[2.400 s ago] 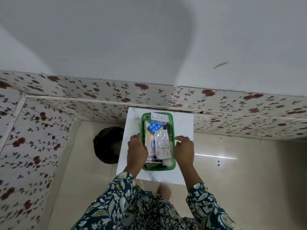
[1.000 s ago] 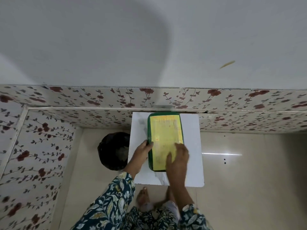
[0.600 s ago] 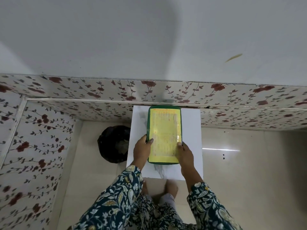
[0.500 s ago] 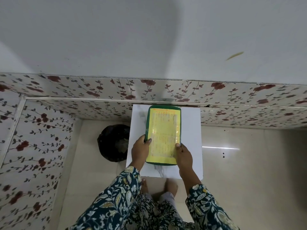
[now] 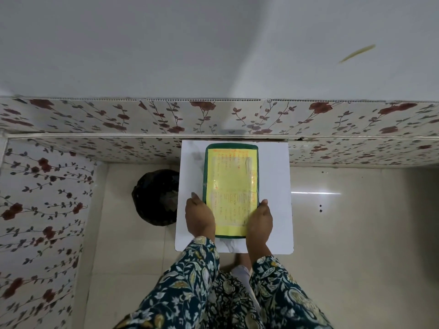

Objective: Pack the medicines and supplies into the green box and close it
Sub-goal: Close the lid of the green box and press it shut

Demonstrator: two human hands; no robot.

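While lidded in glossy yellow, rounded green box (image 5: pixel 231 189) between clasping left hand (image 5: pixel 199 218) and right hand (image 5: pixel 260 220)

Yellow sheet (image 5: pixel 231 191) on the box lid (image 5: pixel 231 146) carries rows of small printed text, orange heading line at its 12 o'clock edge, darker lines below plus a narrow column down the 3 o'clock side. All too small and blurred to read: no words, brands or numbers legible. No other text visible anywhere in view.
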